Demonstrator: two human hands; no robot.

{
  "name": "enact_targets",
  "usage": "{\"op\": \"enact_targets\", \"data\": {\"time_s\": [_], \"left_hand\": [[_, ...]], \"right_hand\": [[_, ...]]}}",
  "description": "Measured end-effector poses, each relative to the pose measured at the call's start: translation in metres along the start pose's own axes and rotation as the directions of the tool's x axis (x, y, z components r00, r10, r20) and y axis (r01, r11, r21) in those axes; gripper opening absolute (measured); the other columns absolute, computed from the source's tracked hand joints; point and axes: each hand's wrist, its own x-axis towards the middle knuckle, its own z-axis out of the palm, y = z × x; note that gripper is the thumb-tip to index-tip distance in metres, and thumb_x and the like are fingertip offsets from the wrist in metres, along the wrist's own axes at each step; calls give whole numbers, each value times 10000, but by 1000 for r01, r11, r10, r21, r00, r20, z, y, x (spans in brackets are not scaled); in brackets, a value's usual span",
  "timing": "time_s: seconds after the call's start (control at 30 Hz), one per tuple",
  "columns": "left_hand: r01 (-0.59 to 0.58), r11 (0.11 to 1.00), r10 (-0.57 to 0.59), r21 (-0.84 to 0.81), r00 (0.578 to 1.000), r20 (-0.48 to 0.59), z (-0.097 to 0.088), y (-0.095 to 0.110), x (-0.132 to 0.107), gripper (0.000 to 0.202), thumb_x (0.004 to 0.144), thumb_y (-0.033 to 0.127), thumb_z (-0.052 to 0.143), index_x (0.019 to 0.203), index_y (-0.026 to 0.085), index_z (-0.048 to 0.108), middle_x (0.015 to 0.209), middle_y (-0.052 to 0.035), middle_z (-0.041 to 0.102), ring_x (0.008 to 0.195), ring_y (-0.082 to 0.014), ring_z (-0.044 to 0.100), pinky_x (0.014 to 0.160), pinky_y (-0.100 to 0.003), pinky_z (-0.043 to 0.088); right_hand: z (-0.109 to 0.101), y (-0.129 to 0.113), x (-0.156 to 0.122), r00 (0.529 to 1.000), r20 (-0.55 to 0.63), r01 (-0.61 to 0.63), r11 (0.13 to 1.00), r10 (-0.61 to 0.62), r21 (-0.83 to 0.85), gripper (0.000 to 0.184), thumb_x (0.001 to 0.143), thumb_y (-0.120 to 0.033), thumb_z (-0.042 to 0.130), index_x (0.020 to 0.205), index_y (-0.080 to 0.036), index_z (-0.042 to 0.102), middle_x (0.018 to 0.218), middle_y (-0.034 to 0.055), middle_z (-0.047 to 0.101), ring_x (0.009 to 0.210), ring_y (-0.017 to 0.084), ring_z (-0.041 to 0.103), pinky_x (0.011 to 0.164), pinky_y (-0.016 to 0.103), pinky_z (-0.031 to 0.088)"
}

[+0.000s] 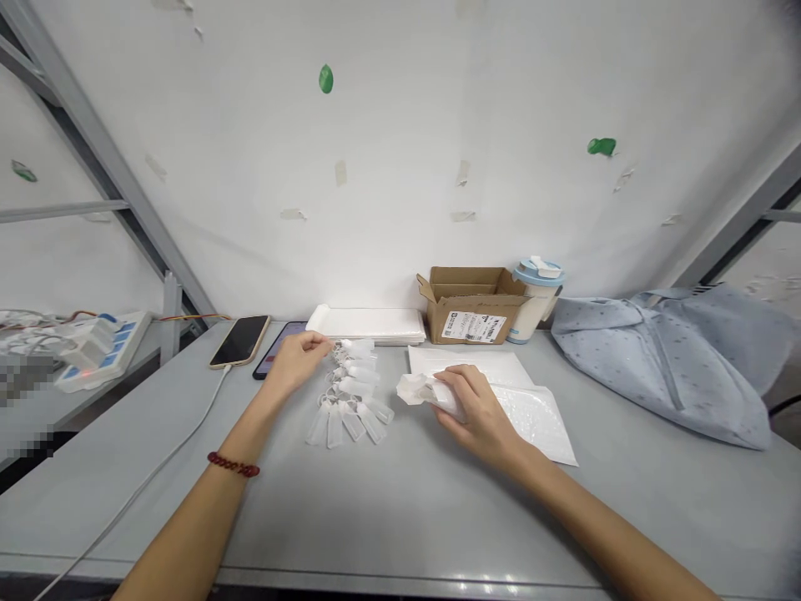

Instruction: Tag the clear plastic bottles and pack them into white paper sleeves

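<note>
Clear plastic keychain tags (354, 388) with metal rings lie in a curved, overlapping row in the middle of the table. My left hand (299, 357) is closed in a pinch at the ring of the farthest tag (359, 344). My right hand (472, 407) grips a white bubble mailer (447, 396), squeezed so that its mouth gapes to the left, towards the tags. Whether anything is inside the mailer cannot be seen. Under and beside that hand, more white bubble mailers (538, 421) lie flat on the table.
Behind the tags sits a stack of white mailers (375, 324). An open cardboard box (476, 317) and a blue-lidded cup (535, 300) stand near the wall. Two phones, one black-screened (241, 340) with a cable, lie left. A grey-blue cloth bag (651, 359) rests right.
</note>
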Motion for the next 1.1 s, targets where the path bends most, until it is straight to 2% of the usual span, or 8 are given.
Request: {"op": "enact_targets", "data": {"time_s": [0.17, 0.3, 0.4, 0.57, 0.77, 0.83, 1.0, 1.1], "left_hand": [[-154, 988, 151, -8, 977, -148, -4, 5, -4, 172, 720, 337, 558, 716, 169, 592, 534, 41, 517, 472, -91, 445, 475, -204, 341], [-251, 964, 237, -85, 960, -147, -1, 16, -14, 156, 760, 325, 546, 743, 174, 581, 557, 41, 509, 489, -84, 453, 493, -198, 357], [-267, 940, 255, -213, 963, -82, 4, 25, -23, 145, 780, 307, 546, 728, 174, 570, 527, 45, 487, 496, -85, 452, 511, -203, 368], [-164, 898, 235, -409, 964, 128, 18, 34, -37, 162, 800, 319, 551, 731, 173, 555, 525, 41, 495, 496, -89, 440, 511, -215, 371], [-68, 893, 226, -446, 922, 313, 37, 38, -49, 186, 797, 344, 557, 743, 165, 549, 558, 33, 495, 502, -93, 454, 505, -226, 374], [-48, 884, 227, -464, 914, 338, 37, 38, -50, 184, 800, 337, 553, 737, 164, 548, 562, 32, 497, 503, -91, 450, 515, -229, 379], [-46, 842, 242, -538, 923, 299, 30, 38, -47, 158, 806, 300, 552, 724, 165, 552, 576, 34, 501, 515, -84, 446, 528, -225, 379], [-48, 845, 255, -533, 912, 322, 29, 38, -48, 160, 806, 298, 556, 718, 164, 551, 572, 35, 499, 513, -83, 447, 528, -225, 374]], "right_hand": [[0, 1, 0, 1000, -3, -5, 1000, 5, -9, 361, 782, -183, 552, 1124, -195, 437, 1035, 109, 517, 937, 247, 494, 769, 405, 456], [1, 3, 0, 1000, -17, -10, 1000, 10, -7, 361, 786, -182, 547, 1128, -199, 433, 1031, 107, 515, 931, 244, 492, 772, 404, 452], [1, 4, 1, 999, -31, -18, 1000, 18, -8, 347, 792, -190, 541, 1123, -198, 437, 1022, 106, 518, 925, 241, 493, 770, 400, 451], [-2, 4, 2, 998, -42, -43, 999, 43, -11, 337, 797, -206, 536, 1121, -196, 444, 1021, 104, 525, 935, 242, 499, 779, 401, 452], [-2, 3, 2, 996, -68, -61, 998, 62, 19, 330, 801, -200, 531, 1119, -209, 445, 1029, 103, 528, 960, 246, 505, 798, 405, 451], [-3, 3, 3, 995, -78, -66, 998, 68, 23, 324, 802, -198, 531, 1115, -214, 446, 1024, 99, 530, 956, 245, 508, 795, 404, 453], [-3, 4, 3, 993, -86, -78, 997, 79, 23, 317, 796, -192, 541, 1098, -205, 445, 1022, 103, 523, 952, 248, 500, 791, 404, 451], [-3, 4, 4, 994, -84, -76, 997, 77, 18, 325, 792, -188, 545, 1100, -198, 440, 1024, 105, 521, 951, 248, 496, 786, 404, 450]]}}
